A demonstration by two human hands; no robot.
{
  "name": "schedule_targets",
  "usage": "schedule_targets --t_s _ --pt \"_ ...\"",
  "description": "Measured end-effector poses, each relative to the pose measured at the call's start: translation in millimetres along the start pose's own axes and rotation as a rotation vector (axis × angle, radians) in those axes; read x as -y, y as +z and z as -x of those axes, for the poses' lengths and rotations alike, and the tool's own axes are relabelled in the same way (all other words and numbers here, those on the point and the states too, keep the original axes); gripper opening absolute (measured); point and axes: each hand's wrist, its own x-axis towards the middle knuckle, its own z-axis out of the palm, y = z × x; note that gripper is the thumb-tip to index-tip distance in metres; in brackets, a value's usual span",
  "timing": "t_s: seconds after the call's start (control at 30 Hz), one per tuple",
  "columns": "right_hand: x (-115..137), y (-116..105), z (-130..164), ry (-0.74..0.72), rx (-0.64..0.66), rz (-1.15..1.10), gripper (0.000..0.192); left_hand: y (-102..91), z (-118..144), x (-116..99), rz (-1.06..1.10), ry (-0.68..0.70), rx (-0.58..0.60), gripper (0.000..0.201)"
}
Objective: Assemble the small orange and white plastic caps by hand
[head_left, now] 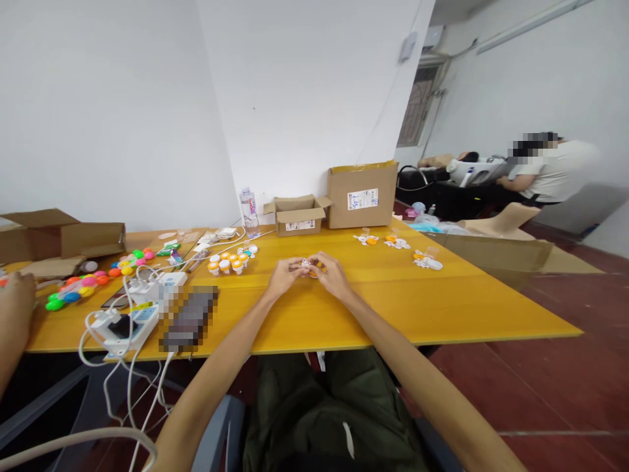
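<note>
White walls are enclosing a yellow table (pixel 442 308), which we are viewing from above our lap. At the far left, another person's hand (pixel 17 308) is resting on the table edge, beside a row of coloured plastic balls (pixel 88 280) and an open flat carton (pixel 59 239). Moving right, we are passing white power strips (pixel 142 308) trailing cables, then a cluster of small orange-capped pots (pixel 228 263) and a water bottle (pixel 249 213). At centre, our left hand (pixel 284 275) and our right hand (pixel 333 275) are meeting on the table top, fingers curled closed around one small white-and-orange piece (pixel 308 265), which is sitting pinched between the fingertips of both. Behind them, two cardboard boxes (pixel 361 195) are standing against the wall. Further right, loose white and orange parts (pixel 426 261) are lying in small groups, well apart from our hands. At far right, a seated person (pixel 550 172) is working at another bench.
</note>
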Motion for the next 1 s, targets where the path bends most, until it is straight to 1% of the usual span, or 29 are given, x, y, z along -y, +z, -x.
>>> schedule_targets --t_s 0.4,0.6,0.8,1.0 --pt "0.3 -0.6 -0.5 0.019 0.021 0.0 0.01 0.5 0.0 -1.3 0.017 -0.046 -0.036 0.027" --pt "-1.5 -0.1 -1.4 0.037 0.034 -0.024 0.01 -1.3 -0.2 1.4 0.012 -0.056 -0.055 0.037" --pt "0.1 -0.3 -2.8 0.069 0.05 -0.07 0.009 -2.4 -0.9 3.2 0.011 -0.04 -0.05 0.038" --pt "-0.2 -0.8 -4.4 0.085 0.054 -0.098 0.008 -1.7 -0.4 0.2 0.013 -0.051 -0.039 0.037"
